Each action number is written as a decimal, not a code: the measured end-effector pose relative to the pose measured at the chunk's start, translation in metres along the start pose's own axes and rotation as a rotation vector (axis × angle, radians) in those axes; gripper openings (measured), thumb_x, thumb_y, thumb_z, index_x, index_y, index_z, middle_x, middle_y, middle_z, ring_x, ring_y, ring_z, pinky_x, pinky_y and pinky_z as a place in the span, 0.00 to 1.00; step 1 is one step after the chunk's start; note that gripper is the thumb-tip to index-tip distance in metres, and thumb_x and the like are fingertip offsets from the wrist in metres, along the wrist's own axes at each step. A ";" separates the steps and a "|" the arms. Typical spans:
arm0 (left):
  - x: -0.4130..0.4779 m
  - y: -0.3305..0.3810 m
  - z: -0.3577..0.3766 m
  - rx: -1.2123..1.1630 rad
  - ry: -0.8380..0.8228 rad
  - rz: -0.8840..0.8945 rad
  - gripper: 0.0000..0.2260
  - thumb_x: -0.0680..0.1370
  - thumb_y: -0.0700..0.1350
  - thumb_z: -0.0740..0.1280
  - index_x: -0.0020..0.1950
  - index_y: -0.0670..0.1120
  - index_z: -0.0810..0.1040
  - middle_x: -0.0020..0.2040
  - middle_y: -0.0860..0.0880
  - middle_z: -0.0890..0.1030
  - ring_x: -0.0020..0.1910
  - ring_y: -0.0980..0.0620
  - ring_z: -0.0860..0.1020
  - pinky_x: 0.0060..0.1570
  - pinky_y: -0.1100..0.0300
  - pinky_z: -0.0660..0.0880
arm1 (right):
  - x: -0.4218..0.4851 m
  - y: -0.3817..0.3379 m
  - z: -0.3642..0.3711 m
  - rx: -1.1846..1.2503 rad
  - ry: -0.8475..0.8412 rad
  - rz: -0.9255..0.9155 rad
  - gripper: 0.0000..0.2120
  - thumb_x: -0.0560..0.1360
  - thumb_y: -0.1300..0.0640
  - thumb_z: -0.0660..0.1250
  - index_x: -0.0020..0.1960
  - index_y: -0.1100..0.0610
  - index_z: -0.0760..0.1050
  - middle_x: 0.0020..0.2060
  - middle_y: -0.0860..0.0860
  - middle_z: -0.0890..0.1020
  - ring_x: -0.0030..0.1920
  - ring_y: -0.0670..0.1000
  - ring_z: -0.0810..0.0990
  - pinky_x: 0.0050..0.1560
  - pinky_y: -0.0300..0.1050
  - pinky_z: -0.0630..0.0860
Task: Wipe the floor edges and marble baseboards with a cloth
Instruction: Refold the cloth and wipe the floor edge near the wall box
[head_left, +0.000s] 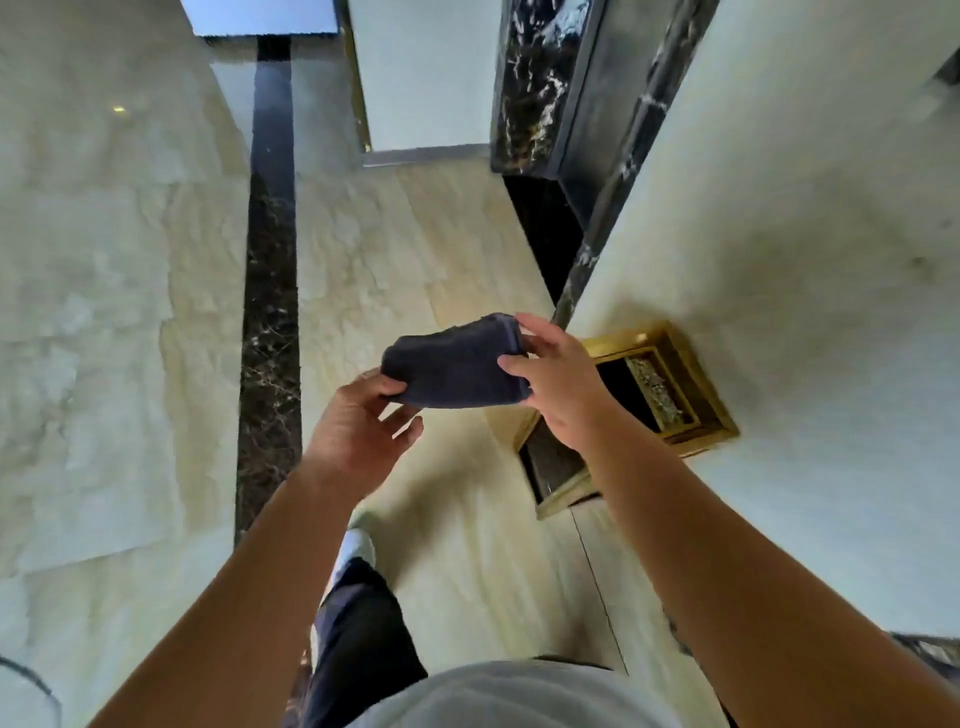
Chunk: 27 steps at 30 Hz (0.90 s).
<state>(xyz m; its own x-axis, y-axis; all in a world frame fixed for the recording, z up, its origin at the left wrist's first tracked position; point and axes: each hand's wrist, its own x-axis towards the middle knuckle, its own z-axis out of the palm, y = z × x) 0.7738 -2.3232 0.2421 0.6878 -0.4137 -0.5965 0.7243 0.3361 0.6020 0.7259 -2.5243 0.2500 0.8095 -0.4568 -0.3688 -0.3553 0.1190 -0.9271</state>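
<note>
A folded dark blue cloth (454, 364) hangs in the air at mid-frame, held between both hands above the beige marble floor (395, 260). My left hand (358, 431) pinches the cloth's lower left corner with thumb and fingertips. My right hand (558, 379) grips its right edge, thumb on top. A black marble baseboard (613, 202) with white veins runs along the foot of the pale wall (779, 234) at the right, beyond the hands.
A gold-framed square bin (631, 415) stands against the wall just right of my right hand. A dark marble inlay strip (270, 312) runs lengthwise through the floor at the left. A black marble column (540, 78) stands at the far end. My leg and white shoe (356, 551) are below.
</note>
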 end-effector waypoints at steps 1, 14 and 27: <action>0.025 0.020 0.002 0.011 -0.031 -0.023 0.06 0.75 0.37 0.63 0.43 0.47 0.76 0.41 0.50 0.77 0.42 0.50 0.75 0.43 0.58 0.71 | 0.019 -0.005 0.006 0.010 0.030 0.004 0.26 0.73 0.66 0.70 0.68 0.48 0.74 0.60 0.49 0.82 0.60 0.55 0.79 0.60 0.62 0.78; 0.312 0.145 0.171 0.570 -0.309 -0.409 0.07 0.77 0.37 0.61 0.40 0.43 0.76 0.39 0.47 0.75 0.40 0.48 0.73 0.41 0.56 0.70 | 0.212 -0.057 -0.007 0.336 0.712 0.195 0.21 0.75 0.66 0.69 0.63 0.47 0.76 0.54 0.48 0.81 0.57 0.53 0.79 0.58 0.58 0.80; 0.668 0.050 0.248 1.027 -0.454 -0.733 0.08 0.76 0.38 0.61 0.39 0.48 0.71 0.35 0.52 0.71 0.34 0.54 0.68 0.38 0.61 0.69 | 0.487 0.059 -0.064 0.417 1.068 0.473 0.26 0.77 0.70 0.64 0.71 0.50 0.71 0.55 0.43 0.77 0.58 0.46 0.74 0.61 0.44 0.74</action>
<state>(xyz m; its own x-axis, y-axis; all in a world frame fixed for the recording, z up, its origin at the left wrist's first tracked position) 1.2572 -2.7928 0.0051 -0.0624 -0.5330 -0.8438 0.4141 -0.7831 0.4640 1.0688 -2.7959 0.0198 -0.2135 -0.7583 -0.6160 -0.1744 0.6500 -0.7397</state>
